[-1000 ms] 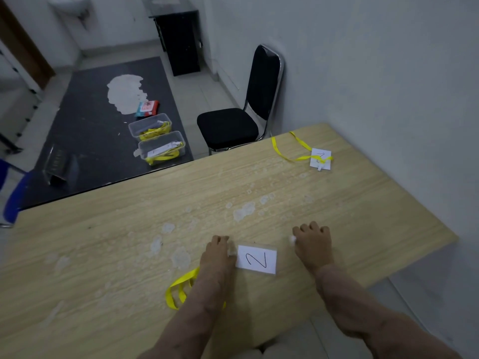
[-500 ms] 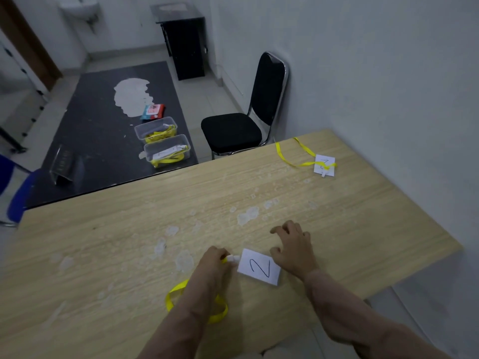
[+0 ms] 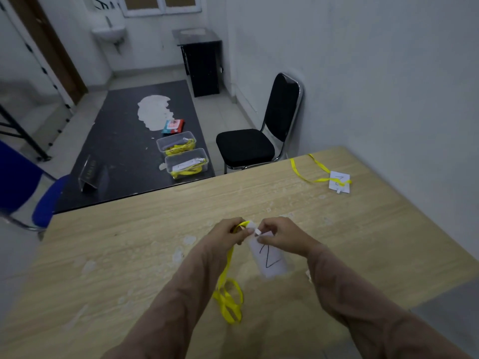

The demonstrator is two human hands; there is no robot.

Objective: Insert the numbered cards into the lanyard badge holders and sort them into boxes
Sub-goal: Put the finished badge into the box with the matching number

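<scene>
Two numbered badges [image 3: 270,260] [image 3: 339,181], two clear boxes [image 3: 176,134] [image 3: 186,152], two chairs [image 3: 246,147] [image 3: 49,200].

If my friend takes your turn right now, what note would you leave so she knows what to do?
Left hand pinches the yellow lanyard by its clip end; right hand pinches the badge holder's top.
Card 2 seems inside the holder, above the table.
Another lanyard badge lies on the table's far right.
Two floor boxes already hold lanyards.
Left to do: finish this badge, box both.

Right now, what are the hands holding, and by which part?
The left hand and right hand pinch the badge holder at its top edge; the left also grips the yellow lanyard there.
</scene>
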